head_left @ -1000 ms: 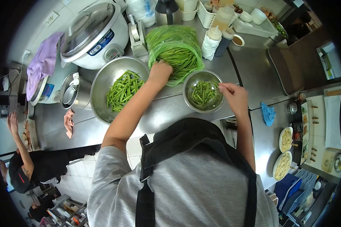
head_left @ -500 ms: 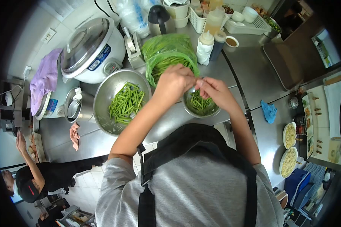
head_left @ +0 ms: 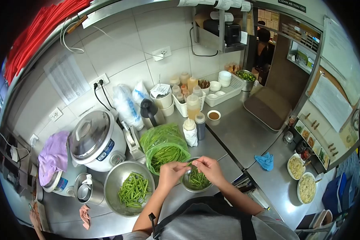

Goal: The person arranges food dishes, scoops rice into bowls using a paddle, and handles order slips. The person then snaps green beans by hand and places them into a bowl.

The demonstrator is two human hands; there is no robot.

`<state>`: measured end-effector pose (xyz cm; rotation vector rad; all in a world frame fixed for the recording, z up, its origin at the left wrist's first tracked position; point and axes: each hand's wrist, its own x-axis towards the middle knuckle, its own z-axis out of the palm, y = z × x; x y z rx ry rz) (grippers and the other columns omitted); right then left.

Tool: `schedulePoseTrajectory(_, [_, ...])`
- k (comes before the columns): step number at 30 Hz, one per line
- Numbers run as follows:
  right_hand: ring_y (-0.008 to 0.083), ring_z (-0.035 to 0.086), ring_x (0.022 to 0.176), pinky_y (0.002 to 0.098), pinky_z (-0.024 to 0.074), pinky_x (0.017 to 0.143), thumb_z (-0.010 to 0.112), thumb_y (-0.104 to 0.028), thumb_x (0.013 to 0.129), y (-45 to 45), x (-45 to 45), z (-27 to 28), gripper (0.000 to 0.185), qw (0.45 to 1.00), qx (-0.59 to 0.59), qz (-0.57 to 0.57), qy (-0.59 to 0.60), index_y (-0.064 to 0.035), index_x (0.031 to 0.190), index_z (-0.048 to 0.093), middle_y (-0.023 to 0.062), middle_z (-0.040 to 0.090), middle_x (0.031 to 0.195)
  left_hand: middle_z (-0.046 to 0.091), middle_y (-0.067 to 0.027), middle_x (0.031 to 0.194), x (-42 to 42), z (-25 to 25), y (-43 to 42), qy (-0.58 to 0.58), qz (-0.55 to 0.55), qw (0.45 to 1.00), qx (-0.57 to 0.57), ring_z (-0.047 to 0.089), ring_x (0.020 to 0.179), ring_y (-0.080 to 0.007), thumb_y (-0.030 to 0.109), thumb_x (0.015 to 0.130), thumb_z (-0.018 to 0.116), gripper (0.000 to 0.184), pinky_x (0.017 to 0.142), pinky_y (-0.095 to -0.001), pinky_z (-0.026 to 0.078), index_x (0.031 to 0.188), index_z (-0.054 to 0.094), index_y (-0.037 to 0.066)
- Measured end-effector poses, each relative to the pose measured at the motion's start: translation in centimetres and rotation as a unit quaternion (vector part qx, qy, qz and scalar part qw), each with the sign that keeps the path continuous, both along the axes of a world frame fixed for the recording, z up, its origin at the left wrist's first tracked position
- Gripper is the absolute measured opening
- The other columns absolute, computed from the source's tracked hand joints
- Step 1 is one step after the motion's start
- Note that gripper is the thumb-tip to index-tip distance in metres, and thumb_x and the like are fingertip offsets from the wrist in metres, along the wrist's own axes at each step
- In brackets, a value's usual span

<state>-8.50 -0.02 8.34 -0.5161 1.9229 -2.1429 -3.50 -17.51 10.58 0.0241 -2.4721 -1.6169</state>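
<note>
Both hands are close together over the small metal bowl [head_left: 184,186], which holds pieces of green bean [head_left: 198,178]. My left hand [head_left: 172,173] pinches a green bean at the bowl's left side. My right hand [head_left: 209,169] has its fingertips closed on the same bean from the right. Just behind my left hand lies an open green plastic bag [head_left: 160,134] full of long beans [head_left: 166,155]. To the left, a large perforated metal colander [head_left: 112,185] contains cut green beans [head_left: 134,189].
A rice cooker [head_left: 93,138], a metal pot [head_left: 96,193] and a pink cloth [head_left: 85,216] are on the left. Behind stand squeeze bottles [head_left: 190,133] and a sauce cup [head_left: 214,115]. A blue cloth [head_left: 265,161] lies right. A co-worker's hand [head_left: 35,217] shows at lower left.
My left hand has moved from the bag to meet my right hand above the small bowl. The view has tilted up, showing more wall and shelf.
</note>
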Motion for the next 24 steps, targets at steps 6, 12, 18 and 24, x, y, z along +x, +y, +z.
schedulePoseTrajectory(6, [0.0073,0.049,0.061,0.0217,0.0423,0.06,0.058,-0.019,0.093,-0.1,0.7,-2.1,0.02,0.96,-0.198,0.036,-0.193,0.0002,0.091,0.06,0.0001,0.053,0.069,0.068,-0.0027,0.078,0.0,-2.0,1.0,-0.08,-0.031,0.96,0.266,0.057,0.063,-0.0052,0.007,0.081,0.072,0.016,0.059,-0.0209,0.046,0.094,0.069,-0.002])
schedulePoseTrajectory(12, [0.0109,0.053,0.066,0.0241,0.0445,0.061,0.05,-0.019,0.094,0.7,1.4,-4.8,0.02,0.969,-0.105,0.103,-0.199,-0.0002,0.092,0.057,0.0032,0.055,0.075,0.068,-0.0046,0.077,-0.4,-3.0,1.5,0.004,0.073,0.941,0.331,0.057,0.061,-0.0064,0.005,0.083,0.069,0.013,0.057,-0.021,0.046,0.094,0.065,-0.001])
schedulePoseTrajectory(18, [0.0126,0.053,0.067,0.0259,0.0454,0.061,0.046,-0.024,0.098,-0.3,2.5,-3.1,0.027,0.933,-0.085,0.216,-0.276,0.0002,0.105,0.056,0.004,0.054,0.079,0.068,-0.0081,0.081,-0.4,-4.2,1.6,0.042,0.078,0.937,0.337,0.062,0.064,-0.0098,0.006,0.085,0.067,0.013,0.055,-0.0212,0.047,0.096,0.059,0.002])
schedulePoseTrajectory(24, [0.0071,0.051,0.061,0.0197,0.043,0.057,0.047,-0.028,0.098,0.0,2.5,-2.4,0.033,0.944,0.012,0.253,-0.209,0.0001,0.109,0.06,-0.0009,0.053,0.074,0.068,-0.0095,0.083,-0.4,-3.9,1.9,0.026,0.077,0.917,0.39,0.064,0.066,-0.0127,0.009,0.087,0.065,0.016,0.059,-0.0222,0.049,0.1,0.057,0.002])
